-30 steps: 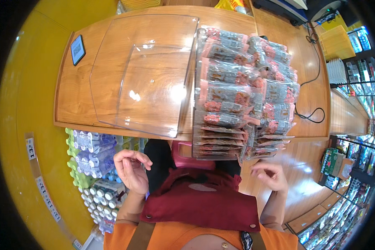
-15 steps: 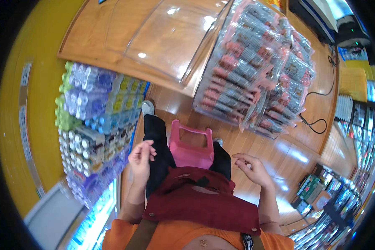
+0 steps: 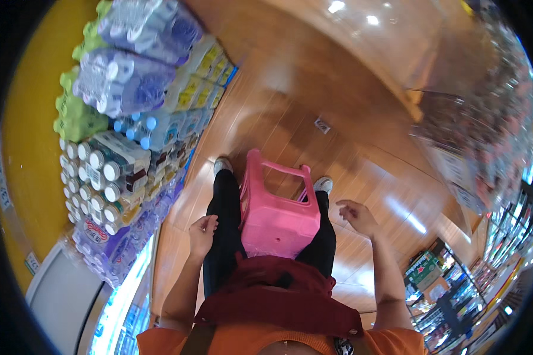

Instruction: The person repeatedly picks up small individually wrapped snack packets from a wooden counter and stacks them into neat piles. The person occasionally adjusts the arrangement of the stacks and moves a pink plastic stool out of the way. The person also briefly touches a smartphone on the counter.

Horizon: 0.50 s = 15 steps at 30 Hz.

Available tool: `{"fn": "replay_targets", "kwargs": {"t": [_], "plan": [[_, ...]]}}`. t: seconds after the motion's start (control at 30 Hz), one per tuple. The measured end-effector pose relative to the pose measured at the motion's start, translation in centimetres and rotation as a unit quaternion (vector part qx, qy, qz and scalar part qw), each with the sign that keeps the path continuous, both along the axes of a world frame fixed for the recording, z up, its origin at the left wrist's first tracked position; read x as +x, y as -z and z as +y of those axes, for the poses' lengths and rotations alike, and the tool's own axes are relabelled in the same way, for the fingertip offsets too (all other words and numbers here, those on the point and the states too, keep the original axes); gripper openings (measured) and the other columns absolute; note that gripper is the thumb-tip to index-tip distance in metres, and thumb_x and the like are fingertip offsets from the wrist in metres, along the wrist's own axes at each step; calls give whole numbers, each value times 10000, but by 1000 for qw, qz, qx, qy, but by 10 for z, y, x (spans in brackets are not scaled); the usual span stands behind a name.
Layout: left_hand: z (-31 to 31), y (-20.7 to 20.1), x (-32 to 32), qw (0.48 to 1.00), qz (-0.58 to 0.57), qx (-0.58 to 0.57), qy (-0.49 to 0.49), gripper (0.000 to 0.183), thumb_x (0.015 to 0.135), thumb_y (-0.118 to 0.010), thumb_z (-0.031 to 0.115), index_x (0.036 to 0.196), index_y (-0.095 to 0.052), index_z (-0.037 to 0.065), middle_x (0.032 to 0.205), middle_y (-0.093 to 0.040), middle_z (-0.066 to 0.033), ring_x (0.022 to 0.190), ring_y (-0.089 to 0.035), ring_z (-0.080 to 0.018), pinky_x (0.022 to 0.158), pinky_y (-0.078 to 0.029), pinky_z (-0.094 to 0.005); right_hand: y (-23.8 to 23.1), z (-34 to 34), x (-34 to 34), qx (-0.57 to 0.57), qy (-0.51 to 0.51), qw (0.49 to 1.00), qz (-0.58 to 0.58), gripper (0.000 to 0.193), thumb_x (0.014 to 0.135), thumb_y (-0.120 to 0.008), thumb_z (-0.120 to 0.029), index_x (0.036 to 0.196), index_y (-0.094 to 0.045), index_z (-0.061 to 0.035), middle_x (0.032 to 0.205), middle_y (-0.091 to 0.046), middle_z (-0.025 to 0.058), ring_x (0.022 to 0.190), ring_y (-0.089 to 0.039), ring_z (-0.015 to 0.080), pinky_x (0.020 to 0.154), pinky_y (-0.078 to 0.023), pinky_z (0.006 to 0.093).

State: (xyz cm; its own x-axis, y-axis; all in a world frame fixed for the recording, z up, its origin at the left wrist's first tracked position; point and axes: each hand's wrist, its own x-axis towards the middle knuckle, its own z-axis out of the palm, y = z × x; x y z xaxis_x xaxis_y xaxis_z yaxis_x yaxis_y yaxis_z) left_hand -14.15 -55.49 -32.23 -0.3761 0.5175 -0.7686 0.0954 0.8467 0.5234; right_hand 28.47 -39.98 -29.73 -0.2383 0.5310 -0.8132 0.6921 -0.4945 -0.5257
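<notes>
A pink plastic stool (image 3: pixel 277 208) stands on the wooden floor between my legs, which are in black trousers. My left hand (image 3: pixel 202 232) hangs just left of my left thigh, fingers loosely curled, holding nothing. My right hand (image 3: pixel 355 215) hovers to the right of the stool near my right knee, fingers spread and empty. Neither hand touches the stool. A dark red apron (image 3: pixel 278 299) covers my lap below it.
Stacked shrink-wrapped packs of bottled drinks (image 3: pixel 121 112) rise on my left. A wooden counter (image 3: pixel 361 65) with a rack of packaged snacks (image 3: pixel 485 136) curves along the upper right. Store shelves (image 3: pixel 450 278) fill the lower right.
The view has tilted further down, so the counter and snack rack slid to the upper right and the floor and stool now fill the middle. Both hands stayed low beside my legs.
</notes>
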Motion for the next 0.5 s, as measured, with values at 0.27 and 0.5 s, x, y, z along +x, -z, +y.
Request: {"fn": "replay_targets", "kwargs": {"t": [0.27,0.5], "plan": [[-94,72,3,968,218,54,114,90,829,-669,85,865,-674,3,771,-648,-139,690,-609,-267,641,-487,-351,295,48,39,201,-212,939,-183,581,853,-637,-204,1346,-414,7,1305,-491,233,1041,-600,311,893,-488,364],[-92,72,8,943,308,-8,124,54,777,-689,0,822,-676,27,776,-644,-103,734,-583,-230,671,-458,-329,488,81,29,193,-195,926,-259,690,849,-618,-249,1394,-296,24,1358,-392,302,1221,-446,403,1011,-405,431]]}}
